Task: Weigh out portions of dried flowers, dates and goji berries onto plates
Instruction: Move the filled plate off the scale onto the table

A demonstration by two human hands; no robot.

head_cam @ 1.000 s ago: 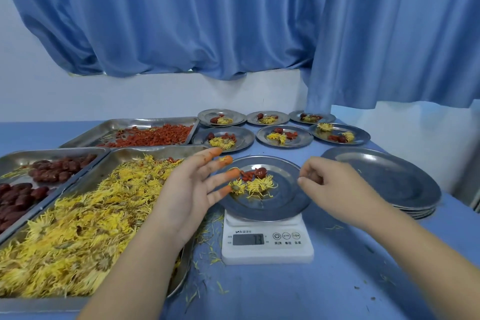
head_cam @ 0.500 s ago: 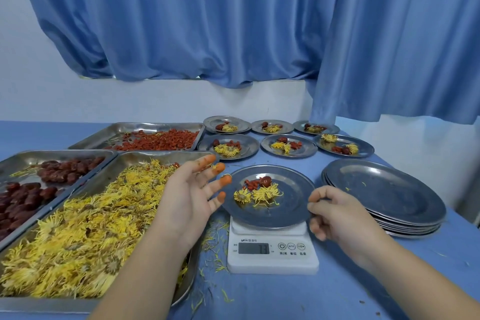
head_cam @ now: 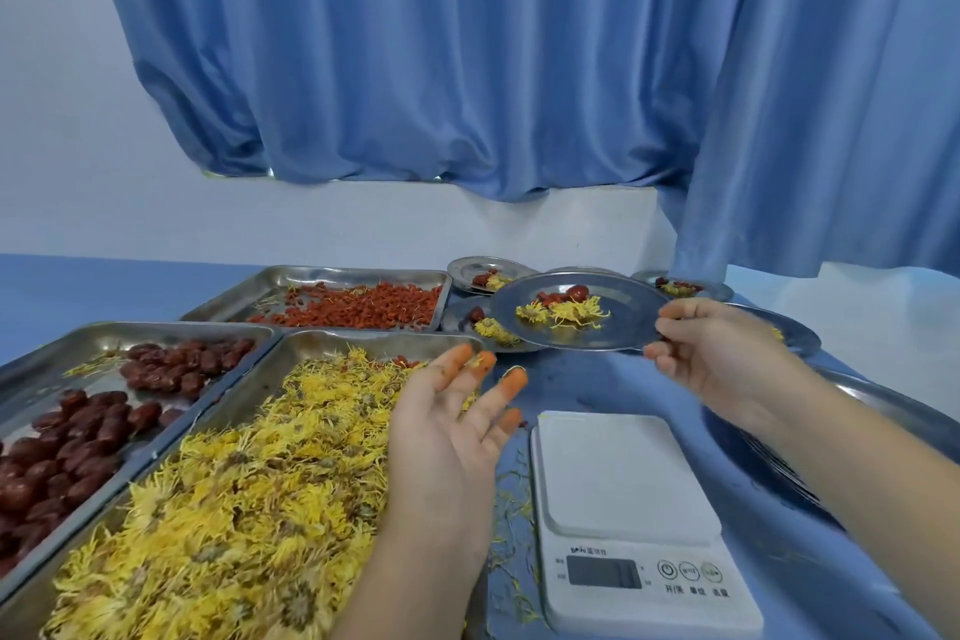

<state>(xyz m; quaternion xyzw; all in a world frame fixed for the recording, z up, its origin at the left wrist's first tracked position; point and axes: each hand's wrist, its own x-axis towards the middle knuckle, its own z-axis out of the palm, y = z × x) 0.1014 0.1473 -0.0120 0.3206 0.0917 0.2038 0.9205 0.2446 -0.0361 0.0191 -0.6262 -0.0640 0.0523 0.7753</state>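
My right hand (head_cam: 719, 359) grips the near right rim of a steel plate (head_cam: 628, 322) and holds it in the air beyond the white scale (head_cam: 623, 489). On the plate lie yellow dried flowers, goji berries and a date. The scale's platform is bare. My left hand (head_cam: 457, 411) hovers open, palm up, over the right edge of the dried flower tray (head_cam: 332, 343), its fingertips stained orange. A tray of dates (head_cam: 78, 343) is at the left, and a tray of goji berries (head_cam: 343, 276) lies behind.
Filled plates (head_cam: 483, 270) stand at the back of the blue table, partly hidden by the lifted plate. A stack of empty steel plates (head_cam: 883, 405) sits at the right under my right arm. Loose petals lie beside the scale. Blue curtains hang behind.
My right hand has taken the plate by its rim and lifted it off the scale, away toward the back. The left hand stayed open over the flower tray.
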